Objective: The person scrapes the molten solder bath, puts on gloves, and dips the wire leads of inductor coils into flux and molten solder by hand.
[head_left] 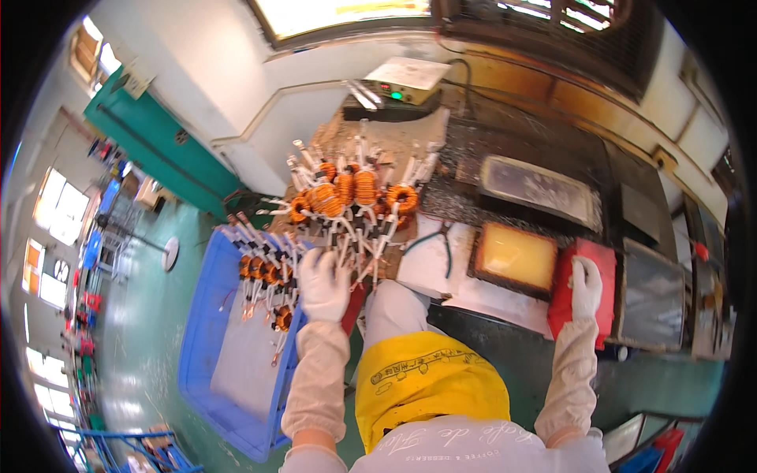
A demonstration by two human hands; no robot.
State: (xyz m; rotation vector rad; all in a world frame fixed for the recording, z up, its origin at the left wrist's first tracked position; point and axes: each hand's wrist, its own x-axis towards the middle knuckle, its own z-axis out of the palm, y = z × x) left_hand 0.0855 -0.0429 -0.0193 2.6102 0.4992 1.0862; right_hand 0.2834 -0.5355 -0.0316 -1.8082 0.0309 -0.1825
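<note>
My left hand (324, 285), in a white glove, is at the near edge of the pile of copper-wound toroidal coils (364, 188). Its fingers are apart, close to the pale sleeved leads; I see no coil in its grasp. The coils have orange windings and many tinned lead ends pointing up and outward. My right hand (586, 290), also gloved, is over a red box-like block (602, 272). Its fingers curl toward the thumb, and what lies between them is hidden. Next to the left hand, a blue crate (206, 315) holds a row of similar coils (260, 270).
A solder pot (516, 258) with a yellowish surface stands left of the red block. Behind it is a grey rectangular tray (540, 189). Dark-handled pliers (448, 248) lie on white paper (422, 268). A control box (402, 83) with a green light sits at the back.
</note>
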